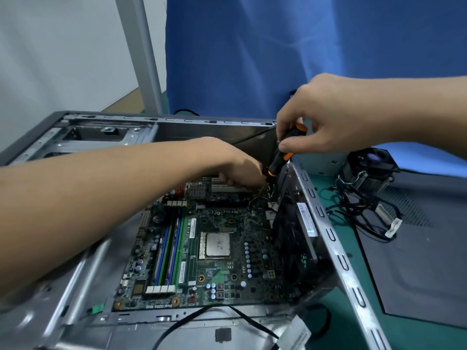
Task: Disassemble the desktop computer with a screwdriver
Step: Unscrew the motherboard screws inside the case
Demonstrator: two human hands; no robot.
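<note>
Right hand (326, 114) clenched round screwdriver (283, 150), shaft slanting down-left toward motherboard (222, 248) corner, left hand (242, 168) nearer, grip unclear.

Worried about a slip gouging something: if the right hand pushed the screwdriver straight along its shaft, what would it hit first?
The right hand aims the screwdriver down-left toward the motherboard's far corner, beside the left hand. It would probably meet the board there first; the tip is hidden, so depth is uncertain.
</note>
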